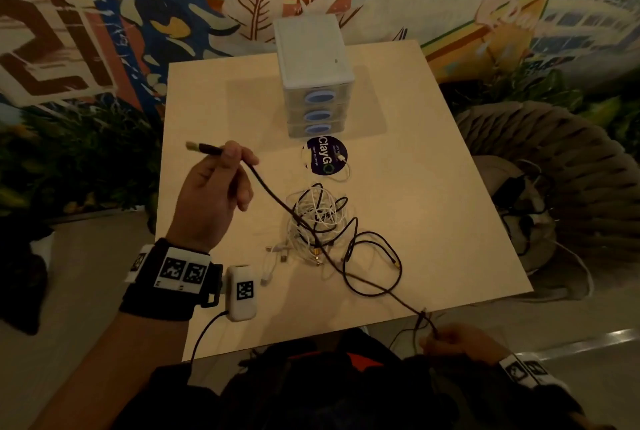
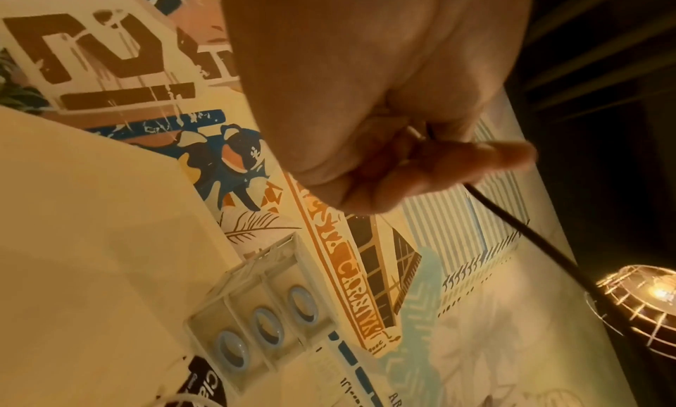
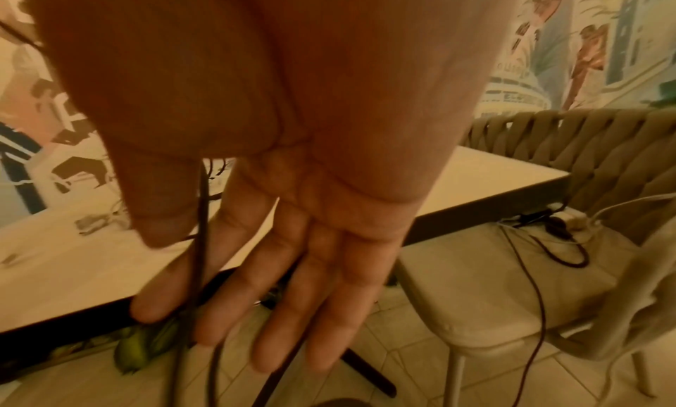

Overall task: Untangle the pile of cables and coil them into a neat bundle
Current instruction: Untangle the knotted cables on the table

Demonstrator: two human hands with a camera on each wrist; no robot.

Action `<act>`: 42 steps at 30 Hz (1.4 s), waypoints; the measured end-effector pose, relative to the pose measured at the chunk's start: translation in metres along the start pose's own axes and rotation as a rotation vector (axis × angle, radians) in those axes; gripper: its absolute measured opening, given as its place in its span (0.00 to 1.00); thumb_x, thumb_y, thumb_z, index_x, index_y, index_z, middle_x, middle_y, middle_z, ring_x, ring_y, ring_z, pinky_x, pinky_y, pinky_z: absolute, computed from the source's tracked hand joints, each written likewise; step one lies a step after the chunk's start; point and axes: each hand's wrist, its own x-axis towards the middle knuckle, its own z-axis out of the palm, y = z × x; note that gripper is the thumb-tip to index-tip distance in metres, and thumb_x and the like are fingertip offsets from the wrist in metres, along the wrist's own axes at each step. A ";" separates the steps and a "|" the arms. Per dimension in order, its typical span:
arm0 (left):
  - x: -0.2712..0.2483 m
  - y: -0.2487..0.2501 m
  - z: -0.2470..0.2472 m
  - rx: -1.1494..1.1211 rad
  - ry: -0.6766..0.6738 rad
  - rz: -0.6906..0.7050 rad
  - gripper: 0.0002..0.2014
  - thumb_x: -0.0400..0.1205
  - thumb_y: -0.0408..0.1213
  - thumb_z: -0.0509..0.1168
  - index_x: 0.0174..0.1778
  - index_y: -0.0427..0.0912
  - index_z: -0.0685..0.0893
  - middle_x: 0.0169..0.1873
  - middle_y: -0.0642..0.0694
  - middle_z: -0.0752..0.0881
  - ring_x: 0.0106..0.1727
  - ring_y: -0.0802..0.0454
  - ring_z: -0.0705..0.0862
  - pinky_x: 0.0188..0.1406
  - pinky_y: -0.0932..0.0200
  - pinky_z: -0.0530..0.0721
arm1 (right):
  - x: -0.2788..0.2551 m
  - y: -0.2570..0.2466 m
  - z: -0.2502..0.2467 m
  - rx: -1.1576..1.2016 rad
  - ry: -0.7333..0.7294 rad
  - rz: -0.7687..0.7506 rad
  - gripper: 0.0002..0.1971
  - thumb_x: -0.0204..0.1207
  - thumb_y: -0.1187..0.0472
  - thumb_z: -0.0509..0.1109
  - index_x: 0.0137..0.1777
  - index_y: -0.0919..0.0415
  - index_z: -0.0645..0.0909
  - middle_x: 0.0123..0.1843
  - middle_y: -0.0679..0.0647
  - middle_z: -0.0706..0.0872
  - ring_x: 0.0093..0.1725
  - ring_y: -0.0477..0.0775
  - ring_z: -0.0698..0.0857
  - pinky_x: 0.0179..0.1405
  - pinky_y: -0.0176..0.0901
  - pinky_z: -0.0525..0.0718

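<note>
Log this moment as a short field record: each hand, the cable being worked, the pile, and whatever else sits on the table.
left hand: raised over the table, pinches the black cable just behind its USB plug
right hand: off the near table edge, pinches the same cable between thumb and forefinger, other fingers straight
black cable: taut between the hands, crossing above the pile
cable pile: white and black cables, tangled, on the table
table: light wood
drawer unit: three drawers, at the far side
round sticker: dark, just in front of the drawers

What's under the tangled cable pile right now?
Bare table shows around and through the cable pile; a few connector ends poke out at its near edge. Anything beneath the dense middle is hidden.
</note>
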 end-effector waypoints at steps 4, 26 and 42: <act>0.002 -0.005 0.001 0.034 -0.019 -0.080 0.22 0.82 0.65 0.64 0.32 0.53 0.82 0.31 0.52 0.79 0.31 0.54 0.73 0.36 0.59 0.73 | 0.017 -0.003 0.002 -0.156 -0.097 -0.083 0.23 0.55 0.19 0.76 0.46 0.27 0.87 0.48 0.34 0.92 0.52 0.34 0.89 0.63 0.38 0.84; -0.048 -0.093 0.002 0.505 -0.160 -0.554 0.19 0.93 0.39 0.54 0.46 0.39 0.89 0.45 0.43 0.91 0.49 0.47 0.88 0.55 0.51 0.84 | 0.099 -0.236 -0.034 -0.423 0.456 -0.435 0.18 0.70 0.51 0.75 0.61 0.45 0.83 0.57 0.54 0.82 0.58 0.60 0.83 0.58 0.55 0.84; -0.037 -0.127 0.025 0.510 -0.201 -0.595 0.14 0.92 0.48 0.57 0.51 0.52 0.88 0.19 0.55 0.69 0.23 0.51 0.68 0.30 0.48 0.76 | 0.086 -0.183 -0.087 -0.032 0.765 -0.333 0.09 0.79 0.48 0.73 0.47 0.52 0.81 0.41 0.48 0.83 0.42 0.51 0.81 0.42 0.44 0.74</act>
